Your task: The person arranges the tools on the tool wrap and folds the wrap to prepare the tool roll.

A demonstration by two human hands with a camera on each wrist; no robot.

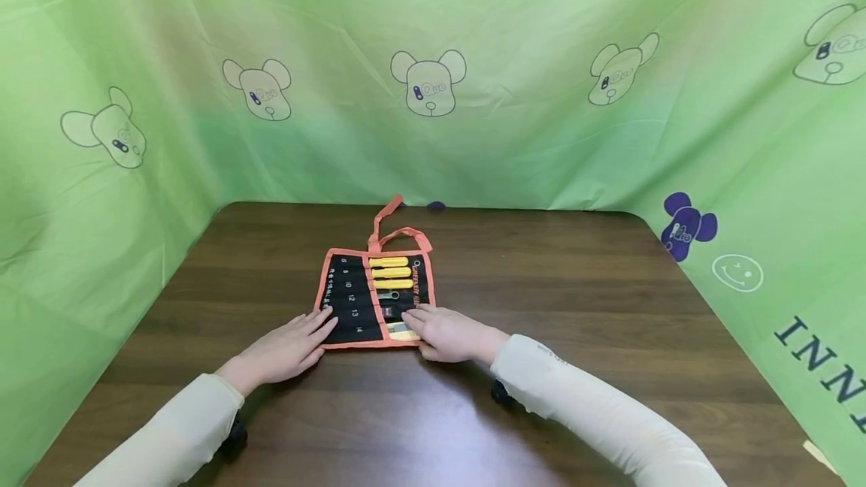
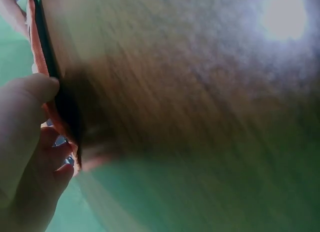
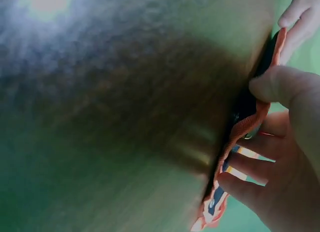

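A black tool roll [image 1: 352,314] with an orange border lies spread on the table in the head view. Printed numbers mark its left part, and its right pockets hold yellow-handled tools [image 1: 392,273], a wrench-like metal end [image 1: 389,295] and a pale yellow piece [image 1: 404,332]. My left hand [image 1: 287,348] rests on the roll's lower left edge, fingers extended. On the lower right corner lies my right hand [image 1: 453,333], its fingers nearly straight and partly covering the pockets. Both wrist views show a thumb at the orange edging [image 3: 245,127] with the other fingers over the roll.
Orange tie straps [image 1: 379,228] stretch from the roll's top edge toward the back of the brown wooden table [image 1: 541,284]. A green printed curtain [image 1: 433,156] encloses the back and sides. A small pale object [image 1: 820,457] is at the right edge.
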